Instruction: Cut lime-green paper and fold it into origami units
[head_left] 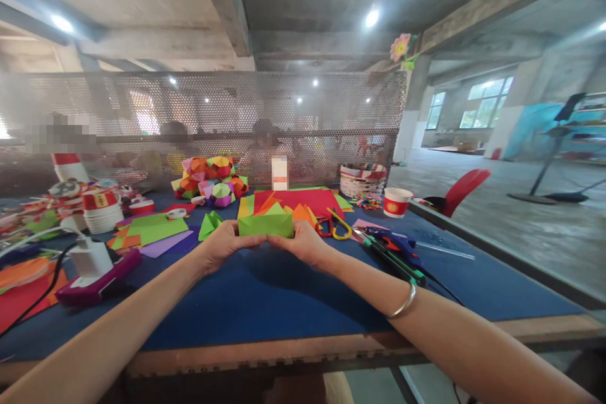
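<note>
A folded piece of green paper [266,225] is held up above the blue tabletop, a pointed flap standing at its top. My left hand [226,243] pinches its left end, thumb along the lower edge. At the right end, my right hand [310,243] grips it the same way, the two thumb tips almost meeting. Behind it lie red paper sheets [319,200] and orange folded pieces [303,213], partly hidden by the green paper. Another green folded piece [209,225] rests just left of my left hand. Scissors with red and yellow handles [341,227] lie beyond my right hand.
Paper balls [208,178] sit at the back, near a woven basket [363,180]. A paper cup [398,202] and a glue gun [398,246] are on the right. Stacked cups [101,211], loose sheets [158,230] and a purple power strip [99,281] occupy the left.
</note>
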### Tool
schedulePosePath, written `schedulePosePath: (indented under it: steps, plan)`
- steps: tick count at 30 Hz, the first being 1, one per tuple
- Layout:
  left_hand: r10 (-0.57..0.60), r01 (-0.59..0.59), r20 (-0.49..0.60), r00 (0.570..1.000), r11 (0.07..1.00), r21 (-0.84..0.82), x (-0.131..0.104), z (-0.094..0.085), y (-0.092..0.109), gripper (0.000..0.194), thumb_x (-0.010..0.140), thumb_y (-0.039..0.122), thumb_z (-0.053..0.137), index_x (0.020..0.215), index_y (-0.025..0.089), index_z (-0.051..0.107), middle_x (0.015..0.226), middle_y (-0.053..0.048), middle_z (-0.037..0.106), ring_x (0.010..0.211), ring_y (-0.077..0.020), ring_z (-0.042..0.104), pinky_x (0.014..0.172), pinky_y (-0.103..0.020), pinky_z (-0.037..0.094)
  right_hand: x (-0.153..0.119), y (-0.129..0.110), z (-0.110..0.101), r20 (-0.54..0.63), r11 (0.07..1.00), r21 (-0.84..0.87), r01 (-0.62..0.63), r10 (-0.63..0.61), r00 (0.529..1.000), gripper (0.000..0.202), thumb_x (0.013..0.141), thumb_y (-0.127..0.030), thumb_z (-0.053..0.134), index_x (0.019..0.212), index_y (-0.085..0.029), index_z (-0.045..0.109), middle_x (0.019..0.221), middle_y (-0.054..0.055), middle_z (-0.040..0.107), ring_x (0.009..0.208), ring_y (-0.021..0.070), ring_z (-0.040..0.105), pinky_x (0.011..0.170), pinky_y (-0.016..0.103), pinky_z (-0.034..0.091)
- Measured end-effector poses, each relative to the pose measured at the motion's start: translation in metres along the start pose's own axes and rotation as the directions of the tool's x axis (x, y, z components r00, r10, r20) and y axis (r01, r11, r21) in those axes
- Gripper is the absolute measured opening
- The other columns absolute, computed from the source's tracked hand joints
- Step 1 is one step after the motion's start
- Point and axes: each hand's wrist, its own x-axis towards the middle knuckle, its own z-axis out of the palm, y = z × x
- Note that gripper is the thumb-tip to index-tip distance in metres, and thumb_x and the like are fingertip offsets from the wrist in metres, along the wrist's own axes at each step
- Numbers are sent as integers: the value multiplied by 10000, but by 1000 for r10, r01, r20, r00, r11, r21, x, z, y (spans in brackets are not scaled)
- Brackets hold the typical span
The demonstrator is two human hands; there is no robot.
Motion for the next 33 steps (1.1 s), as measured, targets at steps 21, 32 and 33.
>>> schedulePosePath:
  steps: [21, 32, 33]
  plan:
    - [-19, 17, 9, 1000, 989, 144, 0, -5, -1, 217, 524, 370, 800, 551, 181, 696, 577, 11, 650, 614, -139, 553, 653, -273, 432, -2, 2, 2, 10, 998, -68, -3, 3, 1000, 388, 672, -521, 801, 664, -200, 585, 621, -7, 543, 716, 178, 582, 665, 289, 503]
    - [-26, 22, 18, 999, 980, 200, 2, -6, -1, 221, 538, 380, 782, 550, 180, 687, 577, 10, 649, 607, -141, 560, 644, -276, 426, 1, 12, 0, -22, 979, -200, -45, 41, 999, 344, 730, -476, 791, 734, -158, 659, 704, 30, 665, 668, 161, 590, 662, 280, 474]
    - [-30, 26, 16, 999, 979, 202, 3, -6, -1, 223, 537, 380, 780, 555, 179, 686, 575, 10, 645, 606, -140, 558, 640, -276, 424, 1, 12, 0, -22, 976, -217, -33, 29, 999, 320, 745, -456, 784, 749, -159, 667, 720, 32, 677, 682, 163, 597, 669, 277, 477]
